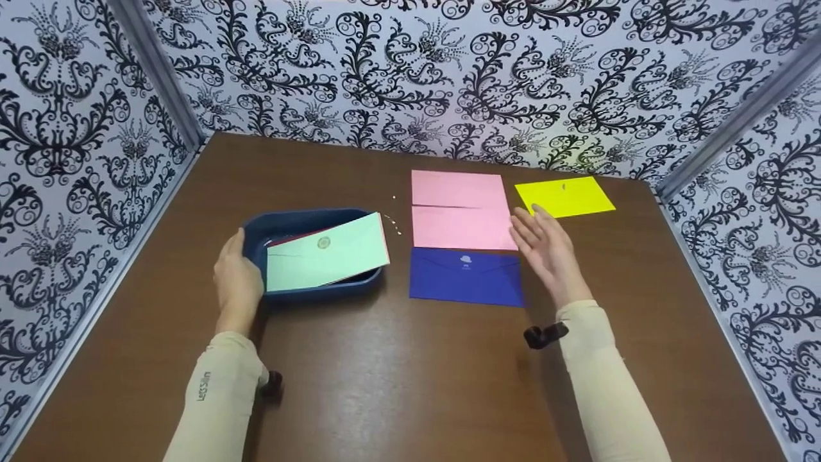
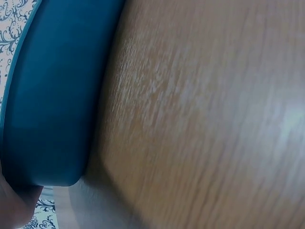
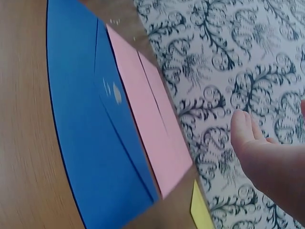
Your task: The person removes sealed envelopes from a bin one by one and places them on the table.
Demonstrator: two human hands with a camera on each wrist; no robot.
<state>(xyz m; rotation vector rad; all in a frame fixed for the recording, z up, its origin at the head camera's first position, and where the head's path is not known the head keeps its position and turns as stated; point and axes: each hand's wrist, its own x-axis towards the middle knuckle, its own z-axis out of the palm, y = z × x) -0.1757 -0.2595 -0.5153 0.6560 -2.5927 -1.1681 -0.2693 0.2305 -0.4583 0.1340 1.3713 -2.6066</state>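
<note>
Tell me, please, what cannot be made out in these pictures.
Red piece in the bin: head view, mostly hidden under the mint envelope.
Left hand: left wrist view, mostly cut off by the left edge.
Yellow envelope: right wrist view, cut off by the bottom edge.
Small marks on the blue envelope: head view, too small to read.

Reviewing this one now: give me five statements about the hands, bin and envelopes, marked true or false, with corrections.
1. The left hand touches the bin. True.
2. The right hand grips the blue envelope. False: it holds nothing.
3. The yellow envelope lies right of the pink envelope. True.
4. The mint envelope lies flat on the table. False: it lies partly inside the bin.
5. The blue envelope lies nearer the person than the pink one. True.
</note>
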